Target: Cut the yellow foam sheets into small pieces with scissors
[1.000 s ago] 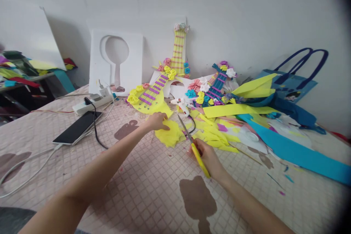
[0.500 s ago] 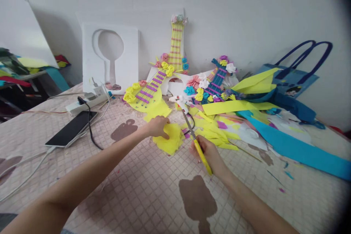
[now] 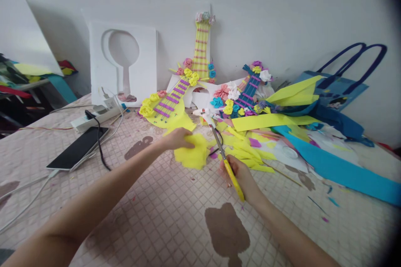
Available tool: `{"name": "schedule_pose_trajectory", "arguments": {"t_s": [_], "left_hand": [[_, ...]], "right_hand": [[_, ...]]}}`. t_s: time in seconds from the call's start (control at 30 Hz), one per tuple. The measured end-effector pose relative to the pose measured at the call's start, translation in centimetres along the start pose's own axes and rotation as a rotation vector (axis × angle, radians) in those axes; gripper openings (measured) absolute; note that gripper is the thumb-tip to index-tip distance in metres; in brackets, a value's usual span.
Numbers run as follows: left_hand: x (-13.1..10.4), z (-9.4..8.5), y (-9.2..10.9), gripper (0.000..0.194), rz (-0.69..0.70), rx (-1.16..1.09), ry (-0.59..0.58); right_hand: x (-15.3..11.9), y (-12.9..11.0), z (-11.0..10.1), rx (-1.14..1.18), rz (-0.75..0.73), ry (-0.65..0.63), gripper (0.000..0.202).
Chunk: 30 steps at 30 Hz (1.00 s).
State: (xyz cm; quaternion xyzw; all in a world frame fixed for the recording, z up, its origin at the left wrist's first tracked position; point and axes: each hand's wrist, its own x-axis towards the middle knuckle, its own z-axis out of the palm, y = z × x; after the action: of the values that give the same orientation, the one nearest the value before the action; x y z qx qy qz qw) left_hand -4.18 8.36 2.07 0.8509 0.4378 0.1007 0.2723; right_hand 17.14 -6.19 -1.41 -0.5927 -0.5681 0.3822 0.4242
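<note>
My left hand is at a round-edged piece of yellow crepe paper, with thumb and fingers around its left edge. In my right hand are scissors with yellow handles, their blades together and pointing away toward a white glue gun. Behind my left hand lies a yellow paper guitar shape with purple bars and yellow flowers. Cut yellow paper strips are spread to the right of the scissors.
A power strip and black phone with cables lie at left. White foam board with a cutout leans on the wall. At right are a blue decorated guitar, a long blue paper strip and a blue bag.
My left hand has shifted slightly up and left, and its fingers sit closer to the paper's upper left edge. The view has moved a little. My right hand still has the scissors.
</note>
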Motion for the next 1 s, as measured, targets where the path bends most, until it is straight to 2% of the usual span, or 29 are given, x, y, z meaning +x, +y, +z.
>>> {"name": "schedule_pose_trajectory", "arguments": {"t_s": [0.1,0.17,0.27,0.33,0.4,0.43,0.47,0.57,0.67,0.73,0.87,1.0], "left_hand": [[1.5,-1.8,-2.1,0.039,-0.159,-0.190,0.112],[2.4,-2.4,-3.2,0.039,-0.259,-0.166,0.196],[2.9,-2.0,-3.9,0.036,-0.300,0.025,0.340],[2.5,-1.1,-3.6,0.042,-0.288,0.129,0.458],[1.8,-0.2,-3.0,0.049,-0.239,0.327,0.617],[1.5,0.2,-2.6,0.047,-0.200,0.389,0.635],[1.1,0.5,-2.2,0.043,-0.152,0.429,0.614],[0.3,1.4,-1.2,0.040,-0.062,0.457,0.435],[0.2,2.1,-0.6,0.050,-0.066,0.502,0.288],[0.5,2.3,-0.3,0.051,-0.084,0.533,0.217],[1.5,1.9,0.3,0.046,-0.116,0.587,0.143],[2.0,1.5,0.7,0.039,-0.120,0.635,0.135]], "right_hand": [[-0.1,0.0,0.1,-0.011,0.003,-0.017,0.029],[-0.1,0.2,0.1,-0.019,0.000,-0.026,0.029],[-0.1,0.6,0.2,-0.037,-0.007,-0.027,0.029],[-0.1,0.7,0.2,-0.050,-0.018,-0.025,0.029],[-0.1,0.7,0.2,-0.056,-0.037,-0.024,0.029],[-0.1,0.6,0.2,-0.057,-0.047,-0.024,0.029],[-0.1,0.6,0.2,-0.059,-0.056,-0.024,0.030],[-0.1,0.6,0.3,-0.071,-0.065,-0.035,0.029],[-0.1,0.9,0.4,-0.084,-0.071,-0.055,0.027],[-0.1,1.0,0.5,-0.088,-0.079,-0.064,0.026],[-0.4,0.6,0.6,-0.079,-0.083,-0.064,0.026],[-0.7,0.0,0.7,-0.062,-0.083,-0.071,0.026]]}}
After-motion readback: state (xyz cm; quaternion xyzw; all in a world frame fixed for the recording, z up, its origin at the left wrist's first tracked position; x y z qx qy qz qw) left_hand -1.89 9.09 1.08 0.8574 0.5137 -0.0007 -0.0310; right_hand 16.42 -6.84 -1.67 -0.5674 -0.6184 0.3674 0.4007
